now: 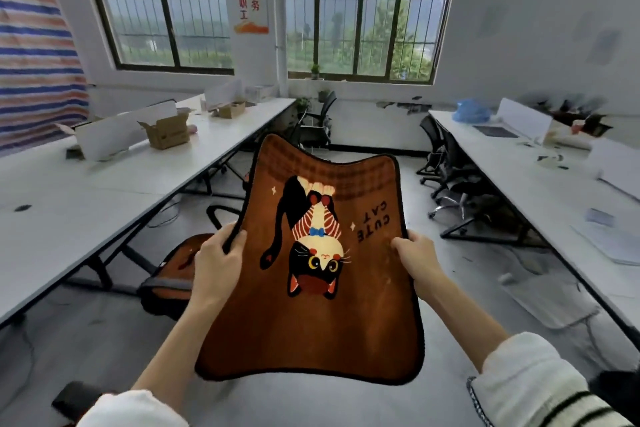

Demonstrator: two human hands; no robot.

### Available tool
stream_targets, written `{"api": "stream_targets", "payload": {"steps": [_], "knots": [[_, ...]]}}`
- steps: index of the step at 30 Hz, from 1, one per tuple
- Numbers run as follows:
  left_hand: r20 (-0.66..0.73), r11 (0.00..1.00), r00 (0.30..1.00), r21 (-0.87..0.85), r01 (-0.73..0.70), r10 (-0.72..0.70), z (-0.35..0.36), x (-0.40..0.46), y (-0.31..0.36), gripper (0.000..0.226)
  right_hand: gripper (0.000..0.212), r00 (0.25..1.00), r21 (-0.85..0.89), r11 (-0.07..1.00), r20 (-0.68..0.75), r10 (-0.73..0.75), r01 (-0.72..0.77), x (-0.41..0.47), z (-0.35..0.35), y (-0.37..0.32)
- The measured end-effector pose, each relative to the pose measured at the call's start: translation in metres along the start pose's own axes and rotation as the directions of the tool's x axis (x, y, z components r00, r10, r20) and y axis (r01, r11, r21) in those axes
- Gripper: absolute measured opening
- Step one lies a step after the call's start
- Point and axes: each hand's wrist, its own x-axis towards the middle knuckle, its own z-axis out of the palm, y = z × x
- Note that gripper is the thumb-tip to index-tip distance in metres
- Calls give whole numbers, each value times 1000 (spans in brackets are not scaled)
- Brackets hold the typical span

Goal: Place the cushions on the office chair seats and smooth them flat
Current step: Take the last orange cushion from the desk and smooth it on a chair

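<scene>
— Fingers?
— Left hand (pixel 217 255) and right hand (pixel 417 258) each clamp a side edge of the brown cat cushion (pixel 311 274).
— Cushion's place?
— Held up in the air, right of the chair (pixel 173 274) already wearing a similar cushion.

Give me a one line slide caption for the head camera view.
Both hands, left and right, hold a brown cat-print cushion spread in mid-air between office desks.

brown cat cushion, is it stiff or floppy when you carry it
Probably floppy: the brown cat cushion, gripped by the left hand and right hand at its side edges, sags between them with its corners curling. It looks thin, so likely light. Its plush surface seems unlikely to slip.
</scene>
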Motion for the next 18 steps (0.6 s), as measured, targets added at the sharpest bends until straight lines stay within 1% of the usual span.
{"api": "stream_targets", "payload": {"steps": [1,2,4,6,8,9,12,13,16,17,18], "knots": [[20,1000,1000,-7,-13,13,9,12,4,22,20,1000,-1,1000,-11,5,-5,15,-2,-3],[31,1000,999,-9,-17,18,38,51,2,21,20,999,10,1000,-31,11,-11,60,-4,-7],[51,999,998,-20,-29,30,71,97,2,24,19,998,12,1000,-60,18,-18,115,-6,-14],[75,998,997,-58,-8,13,114,157,-1,24,18,996,23,999,-76,39,-38,186,-6,-19],[62,997,998,-80,-1,6,155,212,-2,22,18,997,30,999,-72,33,-31,254,-5,-24],[49,996,999,-92,2,3,184,250,-2,20,19,998,38,999,-59,30,-28,304,-4,-29],[55,994,998,-111,21,-15,231,319,8,18,20,998,41,999,-51,23,-21,391,-1,-47],[57,994,998,-105,25,-19,253,356,11,17,20,999,44,999,-41,22,-20,434,3,-58],[47,995,998,-86,55,-52,296,437,13,17,22,999,31,1000,-41,-1,3,525,18,-83],[39,996,997,-70,63,-60,315,472,10,19,23,999,25,1000,-34,-8,9,565,26,-93],[40,995,997,-65,73,-71,324,491,8,21,24,999,14,1000,-30,-13,14,586,31,-97]]}}
